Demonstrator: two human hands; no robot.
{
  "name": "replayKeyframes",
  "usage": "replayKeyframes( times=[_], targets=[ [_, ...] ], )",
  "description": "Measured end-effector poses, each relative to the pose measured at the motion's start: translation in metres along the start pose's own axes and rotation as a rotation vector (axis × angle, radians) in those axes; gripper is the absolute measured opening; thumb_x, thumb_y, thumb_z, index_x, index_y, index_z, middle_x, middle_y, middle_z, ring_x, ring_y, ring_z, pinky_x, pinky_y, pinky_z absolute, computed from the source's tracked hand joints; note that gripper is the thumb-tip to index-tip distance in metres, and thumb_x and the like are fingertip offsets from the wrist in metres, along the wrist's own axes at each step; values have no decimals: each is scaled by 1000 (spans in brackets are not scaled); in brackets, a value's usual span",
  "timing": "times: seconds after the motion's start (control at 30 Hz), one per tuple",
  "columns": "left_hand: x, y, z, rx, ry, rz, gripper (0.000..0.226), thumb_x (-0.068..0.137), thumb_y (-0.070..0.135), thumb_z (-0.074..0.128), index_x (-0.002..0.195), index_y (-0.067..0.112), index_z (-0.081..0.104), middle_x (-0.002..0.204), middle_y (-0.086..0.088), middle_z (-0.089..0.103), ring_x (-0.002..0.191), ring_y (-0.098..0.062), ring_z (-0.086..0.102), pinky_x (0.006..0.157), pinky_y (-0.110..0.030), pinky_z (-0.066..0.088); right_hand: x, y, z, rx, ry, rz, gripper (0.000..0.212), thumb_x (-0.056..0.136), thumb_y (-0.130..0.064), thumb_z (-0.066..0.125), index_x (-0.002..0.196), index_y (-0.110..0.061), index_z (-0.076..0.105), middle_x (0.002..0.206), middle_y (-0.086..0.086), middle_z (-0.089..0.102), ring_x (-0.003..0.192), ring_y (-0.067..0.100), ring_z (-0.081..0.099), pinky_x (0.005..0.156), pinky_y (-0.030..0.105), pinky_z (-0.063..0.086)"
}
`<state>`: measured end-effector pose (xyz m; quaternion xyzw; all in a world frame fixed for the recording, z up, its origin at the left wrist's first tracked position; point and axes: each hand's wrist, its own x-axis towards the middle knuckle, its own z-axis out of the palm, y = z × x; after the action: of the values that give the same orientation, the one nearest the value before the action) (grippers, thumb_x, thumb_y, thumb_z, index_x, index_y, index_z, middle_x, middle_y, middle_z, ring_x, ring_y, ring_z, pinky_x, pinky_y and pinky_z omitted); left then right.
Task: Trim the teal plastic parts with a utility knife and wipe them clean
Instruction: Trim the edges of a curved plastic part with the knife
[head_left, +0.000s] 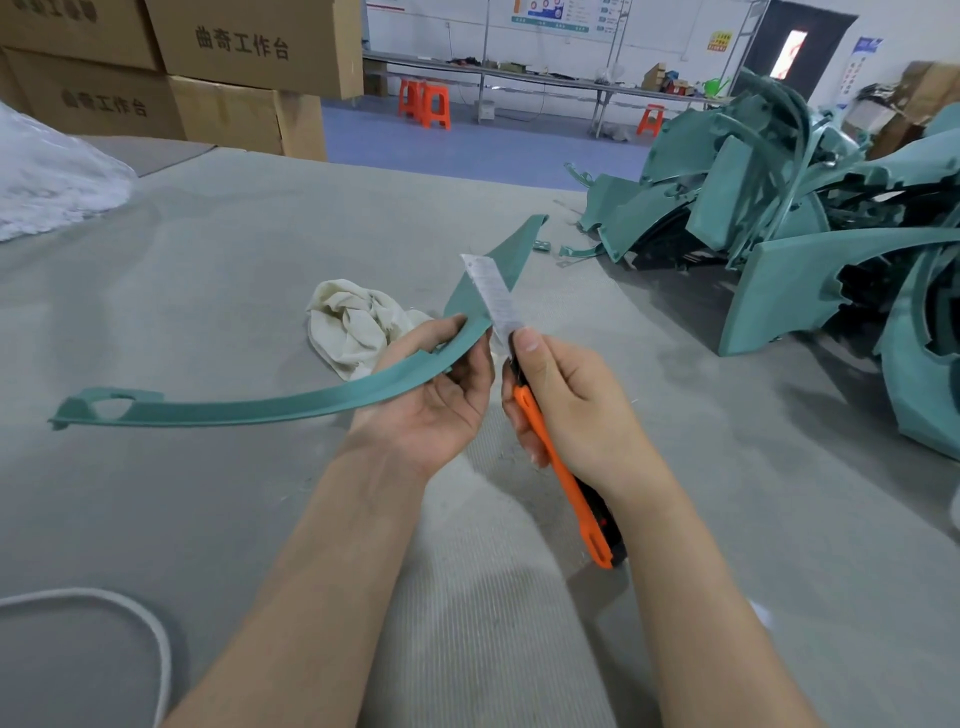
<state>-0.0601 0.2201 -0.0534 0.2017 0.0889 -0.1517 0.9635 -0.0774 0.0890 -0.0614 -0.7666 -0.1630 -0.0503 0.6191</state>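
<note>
Two cardboard boxes (244, 47) at eleven o'clock read 曲奇工作台; left hand (436, 400) grips teal strip (260, 408), right hand (571, 405) grips orange utility knife (570, 491)

Factory workshop floor here.
Cardboard cartons (234, 57) stacked high on the left, a heap of teal plastic parts (753, 208) piled on the grey worktable (234, 249), long benches (519, 75) and orange stools (431, 106) across the blue floor (467, 150), notices (558, 15) on the wall.
</note>
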Motion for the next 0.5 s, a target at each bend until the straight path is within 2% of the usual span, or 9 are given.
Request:
replayKeyframes(
  times=[0.23, 0.37, 0.5],
  targets=[
    [-3, 0, 3, -28, -16, -21, 5, 71, 1, 63, 67, -2, 63, 67, -11, 66, 51, -15, 64, 45, -18, 52, -1, -3, 0, -16, 3, 11, 45, 104, -32, 36, 70, -8, 52, 52, 4, 50, 37, 15, 44, 37, 24, 36],
    [-3, 3, 2, -52, -11, -5, 4, 81, 1, 60, 78, -1, 62, 71, -10, 65, 53, -14, 63, 46, -18, 52, -2, -3, 1, -55, 64, -25, 46, 105, -35, 36, 69, -13, 55, 51, -1, 51, 39, 12, 45, 41, 24, 39],
    [-2, 6, 0, -126, -19, 38, 12, 84, 3, 60, 95, 2, 61, 79, -8, 65, 55, -13, 63, 48, -17, 52, 0, -1, -6, -297, 314, -177, 39, 102, -42, 31, 99, -25, 65, 68, -10, 64, 57, 3, 53, 60, 23, 44]
  ],
)
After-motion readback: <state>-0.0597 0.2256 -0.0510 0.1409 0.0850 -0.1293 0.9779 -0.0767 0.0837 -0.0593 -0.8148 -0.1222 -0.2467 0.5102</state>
